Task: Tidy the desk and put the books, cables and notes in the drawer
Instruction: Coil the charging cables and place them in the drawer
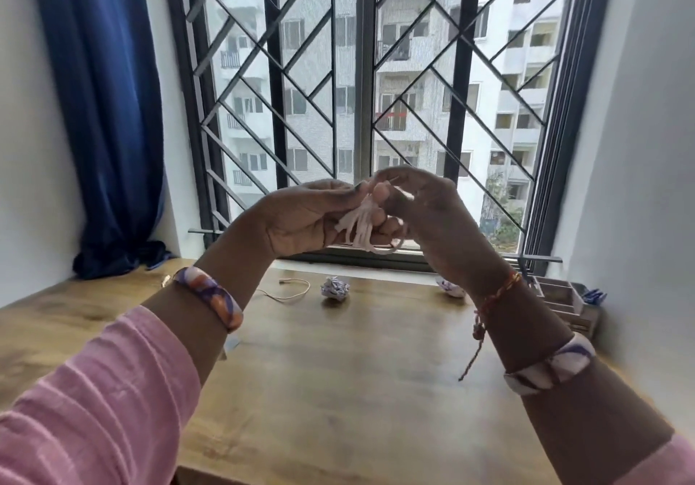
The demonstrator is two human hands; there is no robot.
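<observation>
Head view: white cable (361, 227) bunched between both hands' grip.

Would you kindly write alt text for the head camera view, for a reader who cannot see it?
Both hands, left hand and right hand, are raised before a barred window, holding a bundled white cable between them. Below, on the wooden desk, lie another thin cable and a crumpled paper ball.

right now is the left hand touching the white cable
Touching. The head view shows the left hand with its fingers curled round the bundled white cable, held up above the desk.
</observation>
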